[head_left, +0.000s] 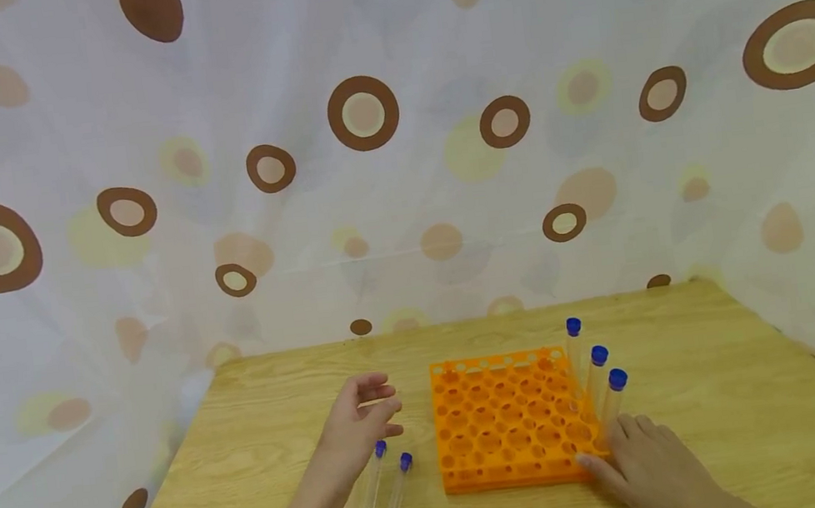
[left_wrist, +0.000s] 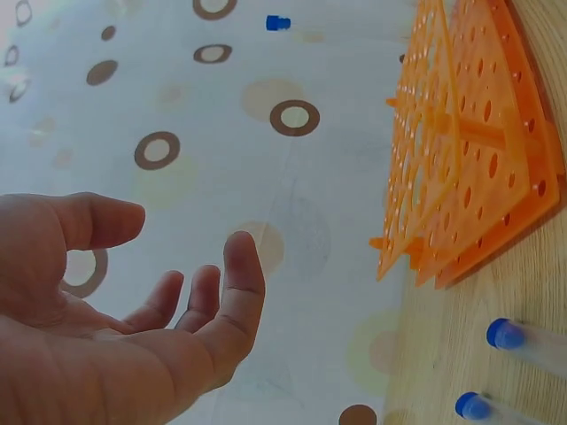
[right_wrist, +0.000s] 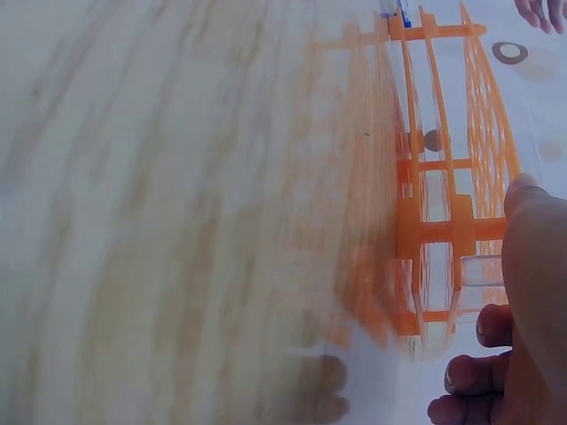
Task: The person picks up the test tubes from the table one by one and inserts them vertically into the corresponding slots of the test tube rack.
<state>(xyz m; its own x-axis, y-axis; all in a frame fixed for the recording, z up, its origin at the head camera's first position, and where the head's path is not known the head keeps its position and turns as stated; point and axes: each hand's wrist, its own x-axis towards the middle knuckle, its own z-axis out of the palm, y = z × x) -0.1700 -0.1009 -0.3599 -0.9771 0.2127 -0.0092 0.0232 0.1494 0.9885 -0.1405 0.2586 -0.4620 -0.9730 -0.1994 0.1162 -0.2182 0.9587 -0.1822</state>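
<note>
An orange test tube rack (head_left: 516, 476) stands on the table, with several rows of round holes. Three clear test tubes with blue caps, the front one (head_left: 613, 402) among them, stand upright along its right side. My right hand (head_left: 654, 465) grips the rack's front right corner, thumb at the front edge and fingers round the side. Left of the rack my left hand (head_left: 355, 427) hovers with loosely bent fingers, holding nothing. Two more blue-capped test tubes (head_left: 398, 498) lie on the table beside the left forearm, their caps (left_wrist: 507, 334) pointing away from me.
The wooden table (head_left: 274, 403) carries the rack and tubes. A white curtain (head_left: 400, 188) with brown and beige circles hangs behind it and along both sides. In the left wrist view, a blue cap (left_wrist: 278, 23) shows beyond the rack.
</note>
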